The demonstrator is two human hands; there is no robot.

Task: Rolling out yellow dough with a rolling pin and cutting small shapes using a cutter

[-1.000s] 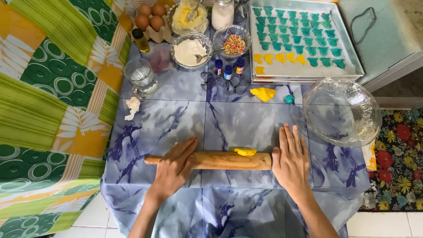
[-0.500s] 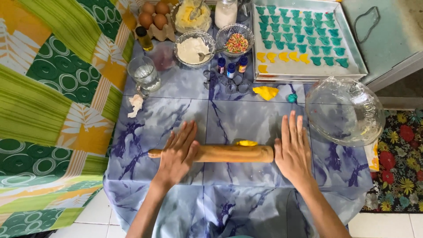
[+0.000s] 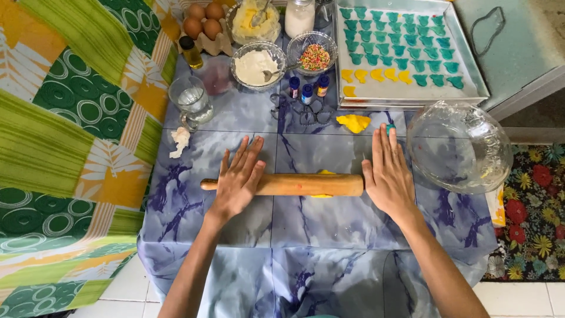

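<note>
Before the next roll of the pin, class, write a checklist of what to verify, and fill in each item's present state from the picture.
1. Both hands on the pin: ok. The left hand and right hand lie flat on the ends of the rolling pin.
2. Dough under the pin: ok. Yellow dough shows at both edges of the pin.
3. Dough thickness: cannot tell, the pin hides most of it.
4. Room ahead of the pin: ok, up to the cookie cutters.
5. Glass bowl clear of the right hand: ok, but close.
6. Spare dough within reach: ok.
</note>
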